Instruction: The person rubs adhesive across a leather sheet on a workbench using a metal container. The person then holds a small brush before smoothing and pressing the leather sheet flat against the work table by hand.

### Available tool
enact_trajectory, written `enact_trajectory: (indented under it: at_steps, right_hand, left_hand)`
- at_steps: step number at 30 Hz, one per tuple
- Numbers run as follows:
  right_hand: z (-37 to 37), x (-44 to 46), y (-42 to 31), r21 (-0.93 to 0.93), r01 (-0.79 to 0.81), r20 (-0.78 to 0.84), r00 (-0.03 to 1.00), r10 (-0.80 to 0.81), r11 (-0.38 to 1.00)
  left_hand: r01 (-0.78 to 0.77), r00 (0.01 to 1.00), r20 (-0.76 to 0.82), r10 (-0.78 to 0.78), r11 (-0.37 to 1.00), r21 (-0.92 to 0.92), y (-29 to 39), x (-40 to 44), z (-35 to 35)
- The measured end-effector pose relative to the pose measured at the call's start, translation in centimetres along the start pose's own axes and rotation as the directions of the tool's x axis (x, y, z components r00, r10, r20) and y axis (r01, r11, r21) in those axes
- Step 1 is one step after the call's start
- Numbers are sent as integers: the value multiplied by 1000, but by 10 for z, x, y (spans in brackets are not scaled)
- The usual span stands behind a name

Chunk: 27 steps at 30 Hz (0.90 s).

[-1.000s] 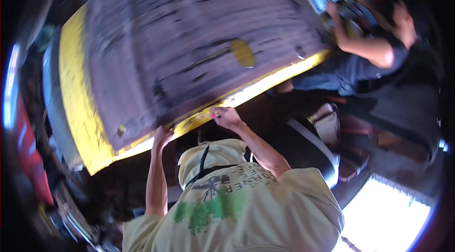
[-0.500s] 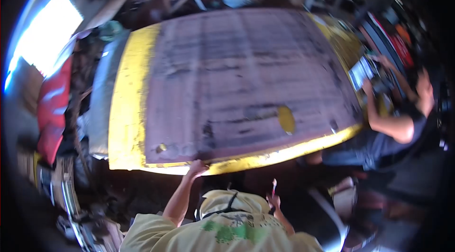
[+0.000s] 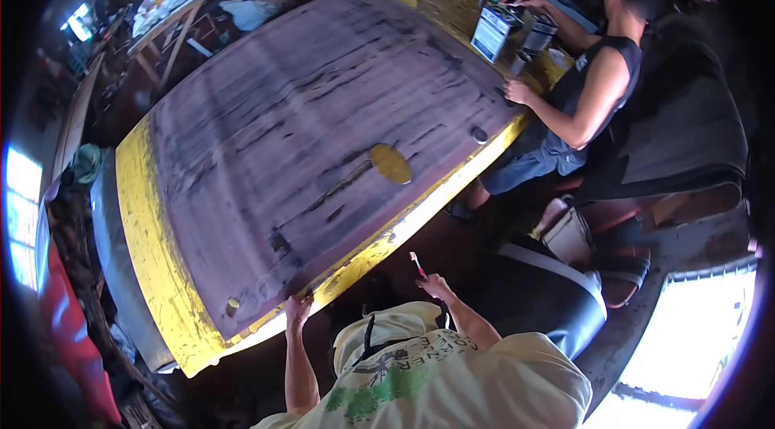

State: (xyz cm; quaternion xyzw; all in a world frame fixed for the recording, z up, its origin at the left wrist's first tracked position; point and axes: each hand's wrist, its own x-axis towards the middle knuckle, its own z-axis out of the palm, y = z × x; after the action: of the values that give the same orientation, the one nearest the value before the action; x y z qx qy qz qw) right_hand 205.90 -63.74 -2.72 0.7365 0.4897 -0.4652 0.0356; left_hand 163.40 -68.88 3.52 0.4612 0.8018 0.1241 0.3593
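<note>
My left hand (image 3: 298, 309) is closed at the near edge of a large purplish-brown sheet (image 3: 291, 138), its fingers curled over the border. The sheet lies on a yellow-stained table (image 3: 141, 227) and carries dark streaks. In my right hand (image 3: 437, 288) is a slim red-and-white toothbrush (image 3: 417, 265), its head pointing up, held short of the table edge. A yellow oval patch (image 3: 391, 163) shows on the sheet; I cannot tell whether it is a disc or a hole. A small round object (image 3: 232, 305) rests by the near left corner.
Across the table's right end, a co-worker (image 3: 589, 90) has one hand at the sheet's edge and the other by a metal can (image 3: 491, 33). A black roll (image 3: 557, 308) lies to my right. Behind the table stands a wooden frame (image 3: 182, 21) with bags.
The view has swung to the right, so the table now appears slanted. The toothbrush is raised and plainer to see. The co-worker's near hand has moved from the can to the sheet's edge.
</note>
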Motion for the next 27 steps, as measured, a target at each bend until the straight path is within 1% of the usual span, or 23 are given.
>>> enact_trajectory:
  at_steps: [1, 4, 5, 6, 7, 8, 9, 10, 11, 13, 14, 15, 17, 18, 20, 21, 23, 27]
  right_hand:
    - [-4, -3, -3, -1, 12, -5, 1000, -12, 1000]
    - [2, 1, 11, 48, -16, 18, 1000, 15, 999]
    - [7, 7, 20, 57, -18, 29, 999, 16, 998]
    - [11, 9, 26, 34, -52, 57, 997, 50, 998]
    - [14, 11, 32, 45, -63, 46, 997, 61, 997]
    - [20, 17, 42, 15, -83, 79, 994, 82, 996]
    - [28, 23, 52, -6, -105, 111, 988, 105, 994]
    - [38, 29, 67, 53, -120, 135, 985, 112, 991]
    - [45, 27, 71, 97, -140, 111, 985, 129, 985]
    - [45, 26, 77, 18, 11, 46, 999, -12, 1000]
    - [41, 15, 73, 77, -40, 26, 999, 38, 996]
    - [37, 6, 67, 115, -54, -1, 998, 55, 992]
    - [30, -4, 57, 207, -71, -47, 995, 82, 976]
    - [28, -4, 48, 184, -147, -49, 986, 158, 972]
    - [23, -5, 34, 208, -176, -65, 979, 193, 962]
    - [21, -8, 28, 208, -206, -70, 972, 225, 956]
    - [15, -19, 16, 225, -193, -49, 977, 209, 955]
    - [6, -33, 7, 223, -169, -2, 985, 173, 960]
  left_hand:
    - [8, 1000, -8, -9, 999, -36, -10, 5, 7]
    - [-30, 1000, -4, 30, 999, -14, -15, 9, 8]
    - [-14, 1000, -15, 14, 999, -31, -18, 12, 10]
    - [1, 1000, -25, -3, 999, -47, -23, 13, 12]
    - [-14, 1000, -13, 13, 999, -43, -28, 12, 15]
    - [21, 999, -27, -23, 997, -68, -32, 11, 18]
    - [49, 998, -36, -53, 995, -89, -32, 16, 18]
    - [71, 997, -27, -75, 987, -143, -20, 9, 14]
    - [81, 996, -13, -85, 979, -187, 3, -2, 3]
    - [38, 999, 6, -38, 964, -264, 8, -3, 0]
    - [72, 997, 41, -64, 966, -248, 9, -1, -1]
    - [113, 993, 68, -99, 966, -232, 8, 1, -2]
    - [108, 991, 100, -90, 975, -193, -2, 6, -1]
    - [130, 987, 128, -100, 958, -255, -10, 10, 0]
    - [168, 975, 200, -101, 921, -353, -30, 24, 6]
    - [120, 984, 162, -73, 944, -308, -22, 18, 3]
    - [202, 968, 206, -142, 929, -308, -56, 40, 17]
    - [170, 968, 226, -107, 945, -279, -54, 51, -3]
